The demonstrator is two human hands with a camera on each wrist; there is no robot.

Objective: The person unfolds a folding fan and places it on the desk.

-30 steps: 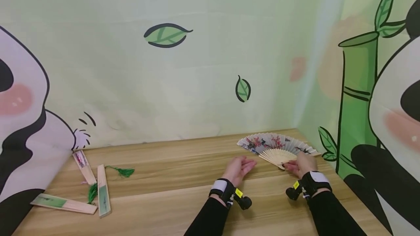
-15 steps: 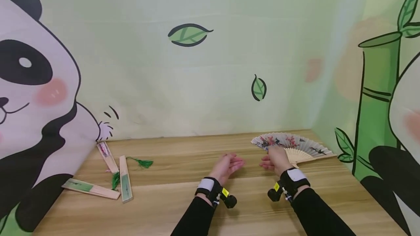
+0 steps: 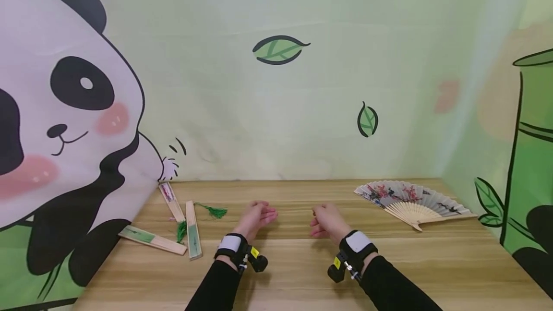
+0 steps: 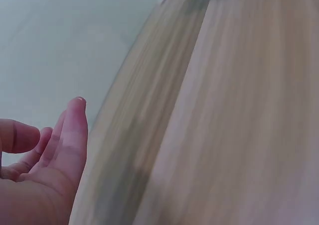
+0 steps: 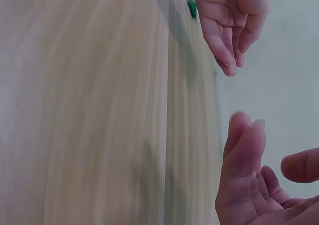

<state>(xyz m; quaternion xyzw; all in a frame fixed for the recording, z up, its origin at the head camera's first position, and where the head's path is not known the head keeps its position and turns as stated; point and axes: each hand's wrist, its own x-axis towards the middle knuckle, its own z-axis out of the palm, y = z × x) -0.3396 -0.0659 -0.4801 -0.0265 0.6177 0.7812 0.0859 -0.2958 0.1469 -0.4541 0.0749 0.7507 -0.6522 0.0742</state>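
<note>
An unfolded folding fan [image 3: 410,200] with pink blossoms on pale paper and light wooden ribs lies at the back right of the table. Toward the left lie several folded fans: one with a purple-red print [image 3: 171,201], one upright in view with a green panel [image 3: 193,232], and one slanting [image 3: 152,239]. My left hand [image 3: 255,221] is held over the table right of the folded fans, fingers relaxed, holding nothing. Facing it, my right hand [image 3: 329,223] is empty, left of the unfolded fan; the right wrist view shows its fingers [image 5: 244,160] loosely bent, apart from the left hand.
Green tassels [image 3: 217,212] lie among the folded fans. The wood-grain table [image 3: 298,272] meets a pale green backdrop [image 3: 319,157] behind, with printed pandas, leaves and bamboo on its walls. Both wrists carry strapped cameras.
My right hand has let go of the unfolded fan and moved left, away from it. The left hand has also shifted left. The head view has turned left.
</note>
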